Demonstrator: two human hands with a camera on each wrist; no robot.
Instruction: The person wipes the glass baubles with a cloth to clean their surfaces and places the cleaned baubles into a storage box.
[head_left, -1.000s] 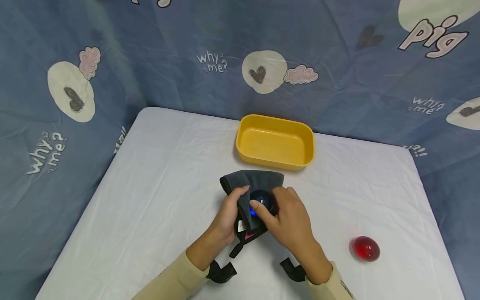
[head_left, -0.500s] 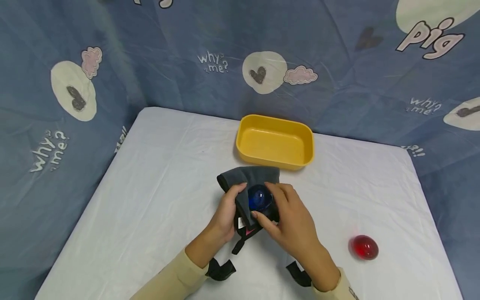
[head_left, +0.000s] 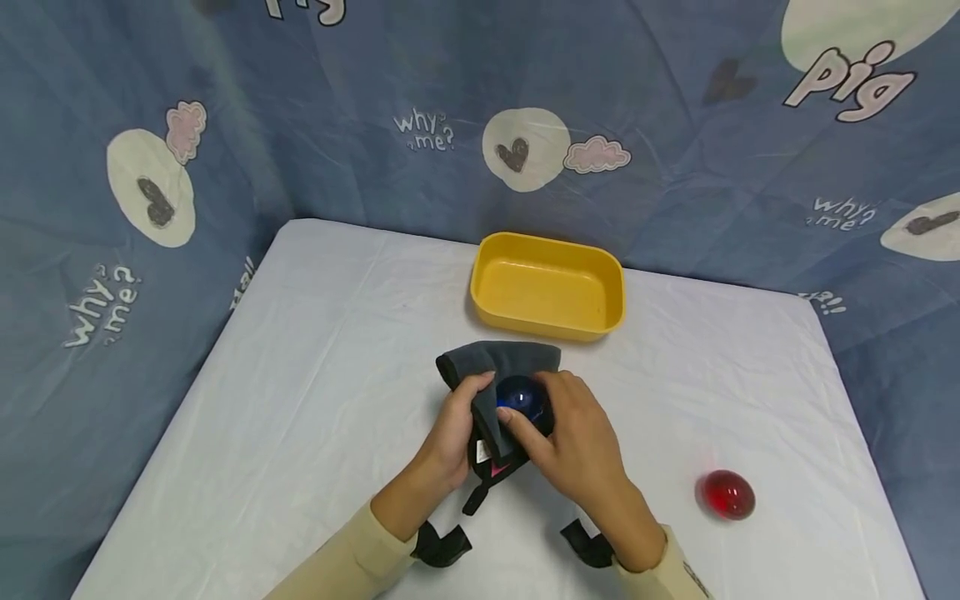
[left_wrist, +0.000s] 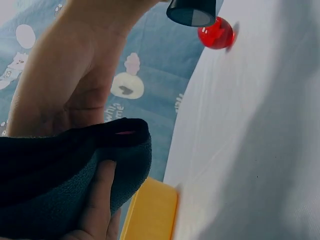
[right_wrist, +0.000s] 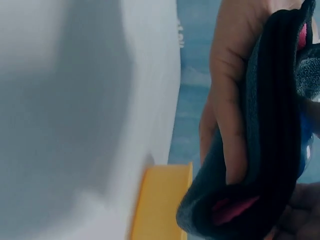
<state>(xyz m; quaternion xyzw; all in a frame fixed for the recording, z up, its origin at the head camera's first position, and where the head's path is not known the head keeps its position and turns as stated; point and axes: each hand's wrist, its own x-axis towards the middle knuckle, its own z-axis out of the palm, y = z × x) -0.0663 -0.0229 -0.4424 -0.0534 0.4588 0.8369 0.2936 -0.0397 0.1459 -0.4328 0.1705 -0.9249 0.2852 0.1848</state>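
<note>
My left hand (head_left: 453, 425) grips a folded dark grey cloth (head_left: 517, 357) with black edging, a pink inner side and a short black loop. Against the cloth sits a glossy blue ball (head_left: 522, 398), partly covered by the fold. My right hand (head_left: 577, 433) holds the ball between its thumb, at the lower left, and its fingers along the right side. The left wrist view has left-hand fingers lying along the cloth (left_wrist: 55, 185). From the right wrist, only a sliver of the blue ball (right_wrist: 306, 145) shows behind the black edging.
Behind the hands, a yellow tray (head_left: 547, 287) stands near the far edge of the white-covered table (head_left: 330, 350). A clear red ball (head_left: 727, 495) lies to the right of the right hand. Blue printed fabric (head_left: 360, 183) hangs around the table.
Half a second ago the right thumb and fingers were spread wider around the blue ball; they now close in over it. Both hands and the cloth have dropped slightly in view.
</note>
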